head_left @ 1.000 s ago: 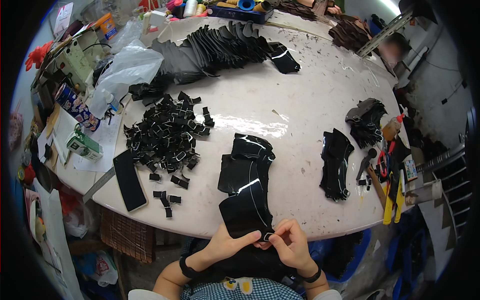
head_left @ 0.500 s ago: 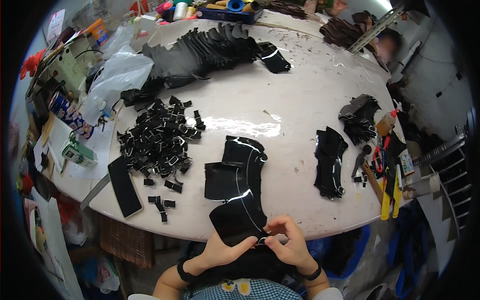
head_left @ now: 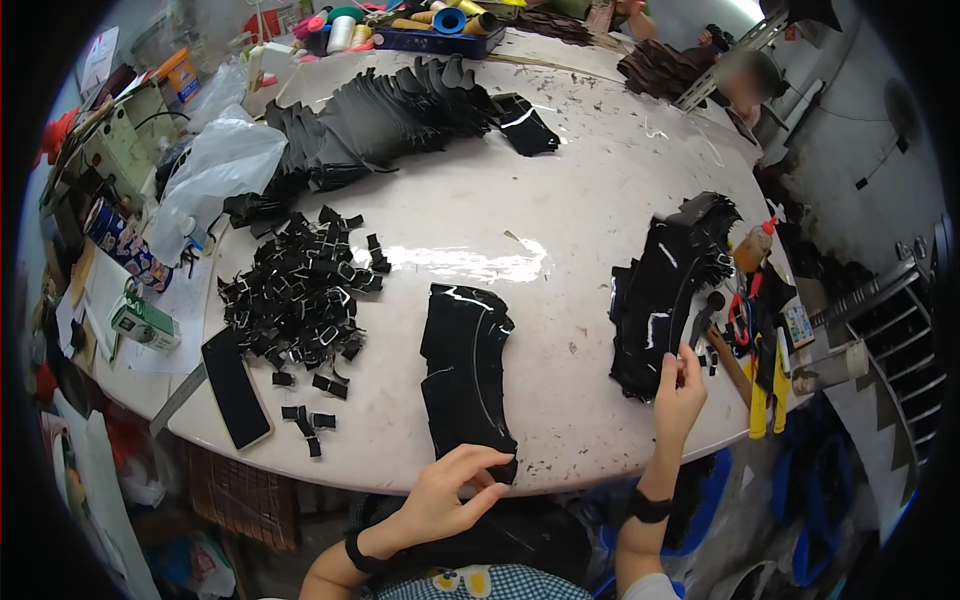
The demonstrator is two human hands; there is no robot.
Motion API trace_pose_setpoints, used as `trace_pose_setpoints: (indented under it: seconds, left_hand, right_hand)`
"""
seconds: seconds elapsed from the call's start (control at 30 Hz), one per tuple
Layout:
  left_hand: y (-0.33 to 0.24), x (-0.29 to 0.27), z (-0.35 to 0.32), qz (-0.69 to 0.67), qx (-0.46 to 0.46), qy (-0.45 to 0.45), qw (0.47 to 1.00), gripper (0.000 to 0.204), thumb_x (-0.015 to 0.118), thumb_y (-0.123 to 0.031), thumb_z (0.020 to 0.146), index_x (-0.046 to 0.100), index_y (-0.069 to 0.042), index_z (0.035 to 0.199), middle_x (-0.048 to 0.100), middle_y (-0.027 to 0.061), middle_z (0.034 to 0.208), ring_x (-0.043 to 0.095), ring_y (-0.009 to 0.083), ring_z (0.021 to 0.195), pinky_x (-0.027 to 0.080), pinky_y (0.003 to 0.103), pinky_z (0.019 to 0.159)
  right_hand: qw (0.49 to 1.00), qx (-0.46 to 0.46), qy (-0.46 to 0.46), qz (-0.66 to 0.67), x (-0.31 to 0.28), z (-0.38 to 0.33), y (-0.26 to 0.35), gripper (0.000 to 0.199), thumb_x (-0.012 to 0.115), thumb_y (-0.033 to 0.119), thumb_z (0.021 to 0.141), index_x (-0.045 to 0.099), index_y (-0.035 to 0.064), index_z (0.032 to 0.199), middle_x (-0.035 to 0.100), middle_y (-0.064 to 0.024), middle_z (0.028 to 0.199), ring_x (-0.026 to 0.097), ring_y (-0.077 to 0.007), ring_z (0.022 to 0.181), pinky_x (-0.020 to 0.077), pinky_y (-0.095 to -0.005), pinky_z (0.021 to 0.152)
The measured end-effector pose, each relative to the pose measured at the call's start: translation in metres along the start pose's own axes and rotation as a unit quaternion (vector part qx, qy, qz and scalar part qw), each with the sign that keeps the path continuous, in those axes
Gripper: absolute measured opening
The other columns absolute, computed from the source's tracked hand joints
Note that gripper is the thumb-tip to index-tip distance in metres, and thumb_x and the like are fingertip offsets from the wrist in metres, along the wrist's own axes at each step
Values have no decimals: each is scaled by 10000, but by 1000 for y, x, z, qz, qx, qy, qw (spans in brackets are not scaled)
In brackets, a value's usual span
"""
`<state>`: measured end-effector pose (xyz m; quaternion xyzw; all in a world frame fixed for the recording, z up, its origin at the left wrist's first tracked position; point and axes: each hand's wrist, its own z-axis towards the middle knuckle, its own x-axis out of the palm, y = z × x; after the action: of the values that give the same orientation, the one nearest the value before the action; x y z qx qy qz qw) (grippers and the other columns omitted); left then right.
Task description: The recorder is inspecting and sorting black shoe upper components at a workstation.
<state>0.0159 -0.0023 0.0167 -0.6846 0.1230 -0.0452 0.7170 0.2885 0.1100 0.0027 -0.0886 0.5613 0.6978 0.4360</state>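
Observation:
My right hand (head_left: 682,395) pinches the lower end of a glossy black leather piece (head_left: 675,275), which lies over the stack of similar pieces (head_left: 628,345) at the right. At the table's near edge my left hand (head_left: 458,490) has its thumb and fingers apart, with nothing between them. Its fingertips are by the lower end of some overlapping glossy black leather pieces (head_left: 465,375) in the middle. Left of these is a heap of small black straps with silver buckles (head_left: 295,285), and a few loose strap pieces (head_left: 308,418) lie nearer me.
A phone (head_left: 236,388) and a metal ruler (head_left: 180,398) lie at the left. Farther back spreads a long row of dark leather pieces (head_left: 370,120). Thread spools (head_left: 342,32) and a blue tray (head_left: 440,42) stand at the far edge. Yellow-handled scissors (head_left: 768,390) rest at the right.
My right hand has left the near middle and moved right, bringing one black leather piece onto the right stack. My left hand has let go and shifted slightly left.

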Motion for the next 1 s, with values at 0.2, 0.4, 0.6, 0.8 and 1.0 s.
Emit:
trace_pose_setpoints:
  seconds: [0.2,0.4,0.6,0.8,1.0]
  left_hand:
    - [0,-11,-3,11,29,-23,999,202,602,-34,788,608,-18,990,590,83,914,595,112,687,491,212,610]
    - [3,-52,-19,96,-28,-81,992,86,641,-56,754,639,-25,835,608,66,716,593,136,645,464,228,577]
    - [18,-90,-40,396,3,-224,891,128,675,-89,675,612,-36,773,573,75,737,543,242,709,423,334,654]
    - [26,-104,-46,536,-73,-380,750,200,702,-129,629,606,-75,795,544,52,792,476,215,821,287,353,760]
    - [27,-99,-40,465,33,-379,799,138,668,-47,663,609,-63,787,576,56,749,501,227,768,323,342,754]
  right_hand:
    - [978,-120,-89,-145,19,10,-48,356,598,109,779,485,-13,1093,487,-186,1049,446,-343,1023,343,-403,901]
    - [986,-140,-87,-27,4,-17,-19,248,522,23,809,493,-29,1050,490,-147,1058,462,-268,1007,346,-351,905]
    - [978,-68,48,189,8,-42,3,195,509,24,809,506,-18,1000,487,-98,1038,463,-188,978,345,-302,889]
    - [963,-66,131,226,6,-51,20,135,501,12,790,517,-23,920,491,-96,980,467,-187,935,347,-298,878]
    - [968,-106,157,167,-6,-60,49,72,498,-10,761,539,-2,821,524,-102,827,506,-207,807,393,-296,801]
